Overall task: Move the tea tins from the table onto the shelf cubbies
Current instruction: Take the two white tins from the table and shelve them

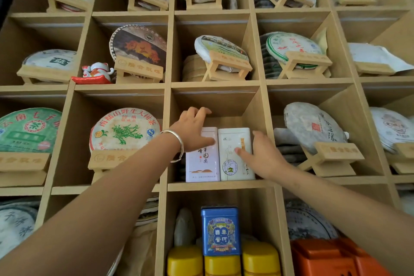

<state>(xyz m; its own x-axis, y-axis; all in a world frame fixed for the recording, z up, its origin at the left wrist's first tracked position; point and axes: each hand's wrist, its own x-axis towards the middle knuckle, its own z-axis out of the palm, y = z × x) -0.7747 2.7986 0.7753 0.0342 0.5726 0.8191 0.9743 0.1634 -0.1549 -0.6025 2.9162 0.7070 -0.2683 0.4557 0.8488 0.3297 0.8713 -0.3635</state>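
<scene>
Nearest, a blue tin (220,231) is standing on yellow tins (223,264) in the lower cubby. Above, the right hand (261,155) is lying open against the white tin (236,154), while the left hand (192,130), fingers spread, is resting on the pink tin (201,161). Both tins are standing upright, touching, in the middle cubby (215,186).

Both arms reach forward — left hand (192,129) fingers spread, right hand (263,155) open, fingers extended.

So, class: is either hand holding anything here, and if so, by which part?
The left hand rests on the pale pink tin at its top left corner; the right hand presses the white tin at its right side. Neither tin is lifted.
</scene>
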